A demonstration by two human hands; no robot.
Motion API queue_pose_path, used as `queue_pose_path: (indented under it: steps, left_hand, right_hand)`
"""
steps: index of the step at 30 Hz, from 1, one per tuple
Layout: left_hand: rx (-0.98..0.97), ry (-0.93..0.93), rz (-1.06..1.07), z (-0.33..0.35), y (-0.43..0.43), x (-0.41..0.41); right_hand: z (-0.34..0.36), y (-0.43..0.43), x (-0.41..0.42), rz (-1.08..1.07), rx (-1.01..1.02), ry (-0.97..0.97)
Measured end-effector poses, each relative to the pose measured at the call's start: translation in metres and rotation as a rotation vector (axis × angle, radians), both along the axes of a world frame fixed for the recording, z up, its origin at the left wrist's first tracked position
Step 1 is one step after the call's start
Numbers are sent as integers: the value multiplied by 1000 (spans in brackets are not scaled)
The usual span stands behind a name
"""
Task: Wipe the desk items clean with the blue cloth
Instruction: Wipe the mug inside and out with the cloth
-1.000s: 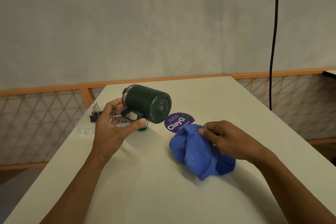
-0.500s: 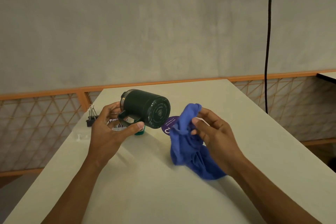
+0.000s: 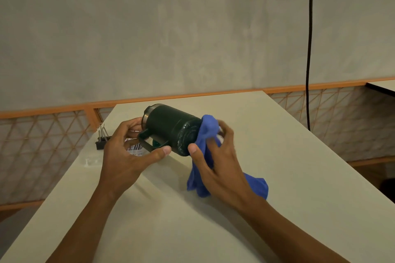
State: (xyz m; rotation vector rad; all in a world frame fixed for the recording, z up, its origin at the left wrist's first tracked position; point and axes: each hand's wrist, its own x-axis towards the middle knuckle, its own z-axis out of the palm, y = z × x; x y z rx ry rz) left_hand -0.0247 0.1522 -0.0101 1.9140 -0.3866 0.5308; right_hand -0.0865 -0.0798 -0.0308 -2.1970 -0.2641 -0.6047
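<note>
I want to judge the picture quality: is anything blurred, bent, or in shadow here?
Head view: the right hand and blue cloth are slightly smeared by motion; the mug looks sharper. The table edges splay from the wide lens. Soft light, with only faint shadows under the arms.

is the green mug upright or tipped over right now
Tipped. The green mug is held on its side above the desk by the left hand, base toward the blue cloth in the right hand.
</note>
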Motion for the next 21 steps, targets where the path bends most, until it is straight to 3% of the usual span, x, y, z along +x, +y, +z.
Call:
queue_pose_path:
  steps: [2, 6, 21]
  left_hand:
    - [8, 6, 6, 1, -2, 0]
    - [10, 38, 16, 1, 3, 4]
    - [138, 11, 0, 7, 7, 1]
  right_hand:
    - [-9, 0, 4, 80, 138, 82]
    - [-10, -5, 6, 122, 141, 55]
    - [13, -37, 18, 151, -223, -170]
